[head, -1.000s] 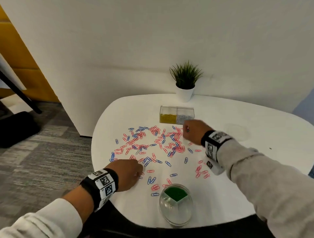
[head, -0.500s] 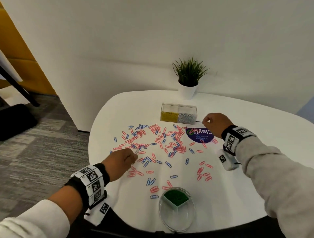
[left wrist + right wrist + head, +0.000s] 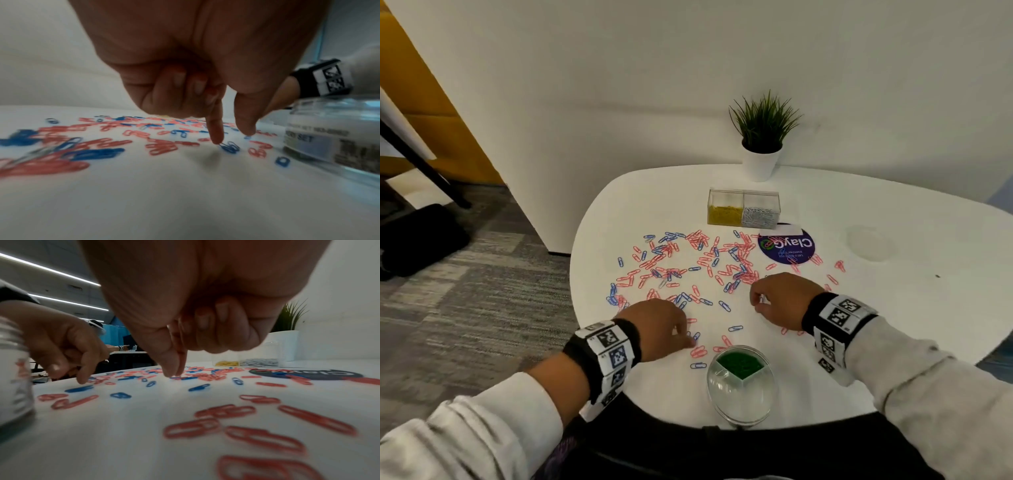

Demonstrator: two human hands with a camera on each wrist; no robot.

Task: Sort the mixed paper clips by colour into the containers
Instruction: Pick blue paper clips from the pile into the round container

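Pink and blue paper clips [image 3: 688,270] lie scattered over the white table [image 3: 893,308]. A clear box [image 3: 743,212] at the back holds yellow and silver clips. A round clear container [image 3: 739,380] with green clips stands at the front edge. My left hand [image 3: 686,337] reaches down beside it. Its forefinger [image 3: 216,134] touches a blue clip [image 3: 230,147], the thumb stands apart and the other fingers are curled. My right hand [image 3: 758,301] hovers right of centre with thumb and forefinger [image 3: 174,369] pressed together over a blue clip [image 3: 184,378]. I make out nothing between them.
A purple round lid [image 3: 786,245] lies right of the box with a few pink clips on it. A clear lid [image 3: 869,243] lies farther right. A potted plant [image 3: 762,147] stands at the back by the wall. The table edge curves close on the left.
My right hand has come back from beside the clear box to the clips right of centre. My left hand has moved nearer to me, beside the round container.
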